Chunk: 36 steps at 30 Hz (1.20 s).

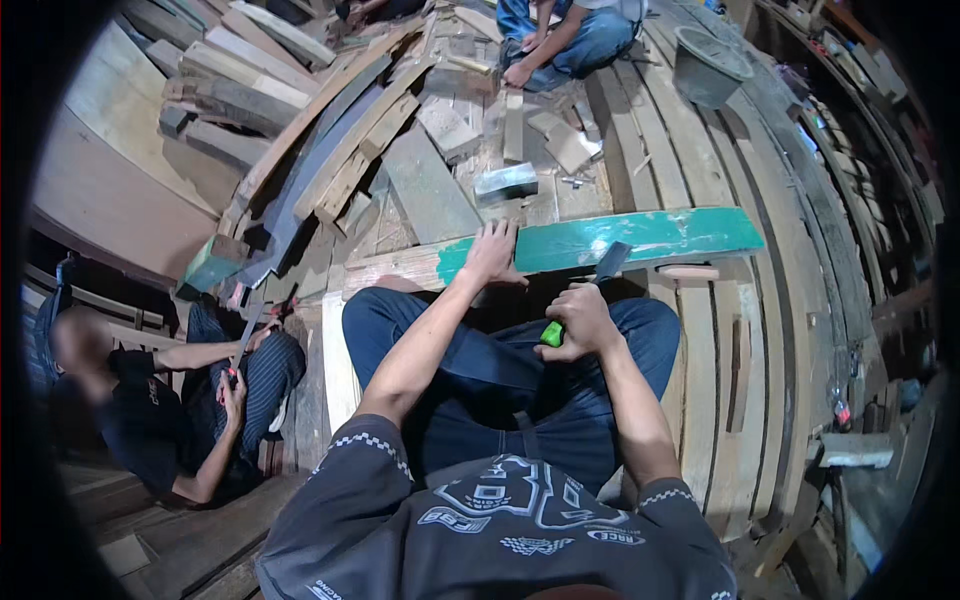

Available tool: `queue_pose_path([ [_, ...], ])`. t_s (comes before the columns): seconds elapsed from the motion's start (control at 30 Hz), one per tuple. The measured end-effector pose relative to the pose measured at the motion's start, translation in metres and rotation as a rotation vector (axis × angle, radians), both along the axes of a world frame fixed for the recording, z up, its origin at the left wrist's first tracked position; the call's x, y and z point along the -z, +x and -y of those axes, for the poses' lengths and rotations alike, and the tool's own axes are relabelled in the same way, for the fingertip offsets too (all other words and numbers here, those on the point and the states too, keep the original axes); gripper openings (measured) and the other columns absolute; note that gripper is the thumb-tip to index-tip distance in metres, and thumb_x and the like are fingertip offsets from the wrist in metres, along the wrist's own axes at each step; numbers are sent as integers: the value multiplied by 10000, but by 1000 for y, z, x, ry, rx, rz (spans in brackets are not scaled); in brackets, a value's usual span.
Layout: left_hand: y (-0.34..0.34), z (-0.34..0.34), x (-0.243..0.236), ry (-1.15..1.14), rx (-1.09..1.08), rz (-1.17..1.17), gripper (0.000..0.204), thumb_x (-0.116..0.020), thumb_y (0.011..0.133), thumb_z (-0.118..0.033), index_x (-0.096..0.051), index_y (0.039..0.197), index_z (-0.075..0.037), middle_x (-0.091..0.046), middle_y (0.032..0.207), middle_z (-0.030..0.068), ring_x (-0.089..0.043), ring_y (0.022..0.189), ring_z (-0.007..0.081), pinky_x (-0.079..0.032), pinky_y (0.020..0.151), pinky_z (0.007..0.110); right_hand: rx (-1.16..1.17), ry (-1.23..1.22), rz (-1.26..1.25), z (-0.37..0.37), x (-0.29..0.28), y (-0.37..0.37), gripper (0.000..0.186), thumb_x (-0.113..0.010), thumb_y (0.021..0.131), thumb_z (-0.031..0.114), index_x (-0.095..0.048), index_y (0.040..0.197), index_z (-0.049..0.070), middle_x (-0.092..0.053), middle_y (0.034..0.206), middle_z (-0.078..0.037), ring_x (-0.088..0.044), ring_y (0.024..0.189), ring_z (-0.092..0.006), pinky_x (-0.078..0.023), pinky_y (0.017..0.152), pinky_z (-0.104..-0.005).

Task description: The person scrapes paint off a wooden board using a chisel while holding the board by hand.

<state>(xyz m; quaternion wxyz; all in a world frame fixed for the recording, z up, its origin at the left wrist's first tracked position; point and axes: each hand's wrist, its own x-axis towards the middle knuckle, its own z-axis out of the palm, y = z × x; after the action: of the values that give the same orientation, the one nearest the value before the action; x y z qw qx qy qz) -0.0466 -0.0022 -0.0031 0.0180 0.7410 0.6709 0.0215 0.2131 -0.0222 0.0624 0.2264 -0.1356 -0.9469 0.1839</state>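
Across my lap lies a long wooden plank (pixel 640 238), green-painted over most of its length and bare wood at its left end. My left hand (pixel 490 254) grips it left of its middle, fingers over the top and thumb by the near edge. Closed around a tool with a bright green handle end, my right hand (pixel 580 320) is just on the near side of the plank. That tool looks like a scraper (pixel 612 262); its broad dark blade points up and right at the plank's near edge. Whether the blade touches the wood I cannot tell.
Beyond the plank lie a grey metal-looking block (pixel 505 184) and wood offcuts (pixel 450 128). Stacked timber (pixel 240 80) fills the far left. One person (pixel 150 410) sits at left with a long blade; another (pixel 575 45) crouches ahead near a grey bucket (pixel 708 68). Slatted boards (pixel 745 330) extend right.
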Motion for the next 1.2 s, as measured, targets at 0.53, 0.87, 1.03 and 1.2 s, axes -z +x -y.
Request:
queue_pose_path([
  [0.53,58,-33,-8,109,230,284,1389,-864,497,-708,-273,1543,-11,-486,1403,264,-463,1293,461,-368,1104,578,-113,-147,-260,15,-7,-7,467,-763,431,434,-443,516,104,-466,543,-53,-517,533,-273,-384,539,-388],
  [0.87,56,-38,-9,85,188,319,1069,-863,547,-550,-472,1387,-18,-590,1286,183,-563,1184,388,-421,1042,521,-64,-162,-298,24,-3,-19,456,-735,449,456,-485,547,87,-480,584,-66,-510,564,-284,-407,593,-408],
  [1.03,63,-38,-14,55,156,305,1054,-891,539,-523,-483,1366,-12,-591,1287,174,-566,1190,384,-430,1046,506,22,-171,-342,27,-3,-24,470,-716,439,431,-418,558,88,-404,602,-62,-451,566,-293,-407,610,-411],
  [1.2,50,-36,-7,101,145,308,1052,-903,536,-447,-469,1400,-30,-597,1283,166,-564,1173,395,-477,981,512,-34,-195,-312,26,-9,-30,458,-735,447,439,-481,565,77,-453,607,-72,-488,605,-295,-430,731,-436],
])
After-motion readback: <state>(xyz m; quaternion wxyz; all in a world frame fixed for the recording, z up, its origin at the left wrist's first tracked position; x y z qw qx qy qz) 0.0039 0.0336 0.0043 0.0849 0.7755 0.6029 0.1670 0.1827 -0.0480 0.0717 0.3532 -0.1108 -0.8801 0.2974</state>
